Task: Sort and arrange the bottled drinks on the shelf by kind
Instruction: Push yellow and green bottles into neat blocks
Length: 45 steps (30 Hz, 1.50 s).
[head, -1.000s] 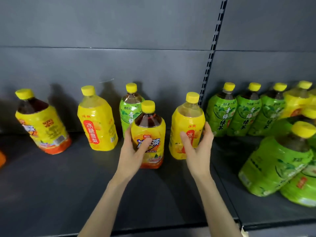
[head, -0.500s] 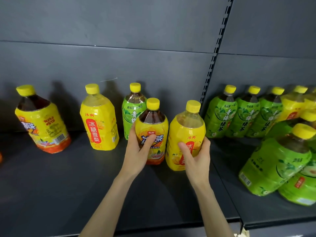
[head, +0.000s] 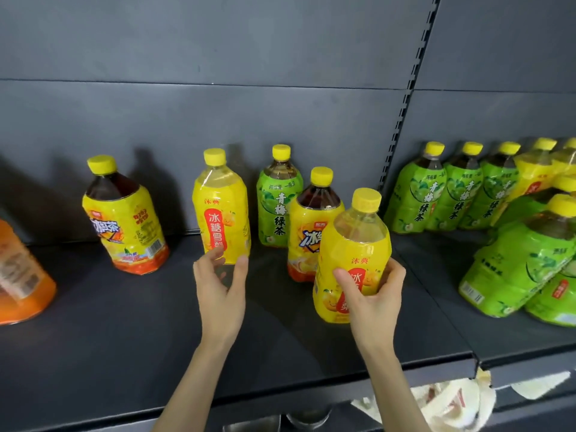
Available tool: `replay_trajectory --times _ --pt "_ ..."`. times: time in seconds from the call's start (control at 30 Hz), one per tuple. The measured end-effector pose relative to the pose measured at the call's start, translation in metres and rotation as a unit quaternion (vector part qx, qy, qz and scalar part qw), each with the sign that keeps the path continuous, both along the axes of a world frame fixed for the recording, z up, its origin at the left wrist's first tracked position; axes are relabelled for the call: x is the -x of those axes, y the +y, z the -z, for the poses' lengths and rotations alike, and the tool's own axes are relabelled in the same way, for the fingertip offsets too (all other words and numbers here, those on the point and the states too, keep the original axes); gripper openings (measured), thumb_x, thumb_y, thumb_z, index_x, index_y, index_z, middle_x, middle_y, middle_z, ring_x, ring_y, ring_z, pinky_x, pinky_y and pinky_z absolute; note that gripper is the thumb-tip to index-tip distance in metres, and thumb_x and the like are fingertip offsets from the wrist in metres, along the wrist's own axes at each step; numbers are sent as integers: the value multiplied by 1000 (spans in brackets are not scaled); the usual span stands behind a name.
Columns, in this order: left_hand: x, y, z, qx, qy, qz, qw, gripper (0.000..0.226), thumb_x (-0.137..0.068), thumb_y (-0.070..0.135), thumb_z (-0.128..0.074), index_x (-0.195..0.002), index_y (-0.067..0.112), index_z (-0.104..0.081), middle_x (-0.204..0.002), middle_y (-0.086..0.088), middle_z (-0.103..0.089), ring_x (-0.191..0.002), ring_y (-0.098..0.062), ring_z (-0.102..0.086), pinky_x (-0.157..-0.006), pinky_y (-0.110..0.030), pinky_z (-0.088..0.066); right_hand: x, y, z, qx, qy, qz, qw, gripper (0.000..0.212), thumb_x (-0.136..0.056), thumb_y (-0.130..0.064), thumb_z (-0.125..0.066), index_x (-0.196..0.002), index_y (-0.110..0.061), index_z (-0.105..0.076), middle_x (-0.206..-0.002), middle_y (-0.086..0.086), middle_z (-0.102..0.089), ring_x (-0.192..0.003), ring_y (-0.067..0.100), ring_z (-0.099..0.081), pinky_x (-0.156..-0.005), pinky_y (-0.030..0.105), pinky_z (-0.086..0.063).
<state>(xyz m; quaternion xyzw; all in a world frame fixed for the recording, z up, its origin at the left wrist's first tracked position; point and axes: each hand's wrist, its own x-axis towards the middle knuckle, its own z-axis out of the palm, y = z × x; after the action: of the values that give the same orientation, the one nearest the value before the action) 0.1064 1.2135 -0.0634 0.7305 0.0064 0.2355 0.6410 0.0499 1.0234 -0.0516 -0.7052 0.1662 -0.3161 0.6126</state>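
Now that your left hand [head: 219, 286] has let go of the iced tea [head: 313, 226] and spreads wide toward the standing pear bottle [head: 222, 210], your right hand [head: 372, 294] grips the second pear bottle [head: 353, 254], apparently raised off the shelf [head: 124, 322], so the pear drinks can likely be paired.

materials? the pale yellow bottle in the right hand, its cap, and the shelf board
Pale yellow bottle: looks like clear, glossy thin plastic; the neck is see-through and the printed yellow shrink sleeve is wrinkled. Its cap: opaque yellow plastic with fine ribbing on the side. Shelf board: probably painted or powder-coated sheet metal, dark grey and matte, with a folded front lip; the slotted upright behind fits that.
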Motion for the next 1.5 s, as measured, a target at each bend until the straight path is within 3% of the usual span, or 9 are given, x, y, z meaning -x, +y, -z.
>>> replay_trajectory --times 0.13,0.27,0.4,0.5,0.6,0.87,1.03,1.27,1.5 --pt "-12 36 5 -6 1 -3 1000 60 -79 49 -59 -129 20 -41 -125 7 -38 -114 -3 -43 -93 -18 -37 -3 42 0 44 10 23 999 90 -44 -74 -70 -119 -33 -42 -113 -7 -45 -111 18 -52 -90 42 -50" --pt "-40 46 -2 -8 44 44 998 79 -84 42 -64 -146 13 -23 -147 -2 -26 -132 -9 -30 -102 -25 -30 -12 75 0 40 16 7 999 86 -41 -73 -70 -113 -33 -44 -108 -14 -41 -113 17 -47 -89 35 -46" --pt "-77 54 -15 4 70 124 990 95 -77 53 -60 -150 11 -17 -153 -7 -27 -140 -20 -30 -114 -35 -27 -21 90 -3 -41 -2 -18 999 91 -41 -58 -80 -117 -32 -38 -114 -2 -55 -99 8 -61 -71 19 -53" --pt "-93 56 -20 29 90 192 977 88 -77 52 -60 -148 15 -23 -139 -4 -47 -128 -21 -48 -106 -44 -41 -26 93 -3 -51 -11 -18 998 87 -49 -45 -81 -122 -28 -38 -107 -11 -58 -88 1 -63 -59 9 -50" --pt "-100 59 -21 9 76 200 977 74 -75 52 -61 -135 17 -38 -129 -3 -54 -118 -21 -56 -99 -43 -47 -28 93 -1 -53 -14 -14 998 90 -52 -42 -80 -129 -23 -38 -107 -11 -58 -90 2 -63 -60 13 -52" --pt "-56 77 -5 -63 48 199 977 83 -62 72 -61 -131 28 -46 -123 3 -50 -114 -16 -54 -97 -44 -48 -26 89 1 -68 -31 -63 995 73 -58 -33 -81 -124 -22 -50 -104 -6 -67 -87 2 -68 -63 13 -53" --pt "-15 82 -1 -23 18 239 971 55 -59 70 -65 -107 52 -45 -117 3 -54 -107 -14 -59 -86 -35 -52 -19 87 -4 -75 -23 -85 993 83 -48 -42 -86 -122 -19 -53 -101 -3 -70 -87 8 -70 -64 19 -55" --pt "25 67 -14 71 34 241 967 77 -47 83 -68 -105 34 -54 -95 18 -70 -86 -5 -69 -61 -17 -54 21 94 -7 -85 -37 -64 994 80 -51 -52 -82 -118 -17 -55 -99 -1 -73 -89 15 -71 -68 24 -57" --pt "58 18 -36 46 34 308 950 76 -46 85 -65 -101 33 -57 -91 15 -71 -80 -6 -70 -60 -17 -54 72 47 -26 -102 -49 7 994 63 -53 -56 -74 -104 -21 -62 -89 -8 -75 -80 13 -72 -60 20 -55"
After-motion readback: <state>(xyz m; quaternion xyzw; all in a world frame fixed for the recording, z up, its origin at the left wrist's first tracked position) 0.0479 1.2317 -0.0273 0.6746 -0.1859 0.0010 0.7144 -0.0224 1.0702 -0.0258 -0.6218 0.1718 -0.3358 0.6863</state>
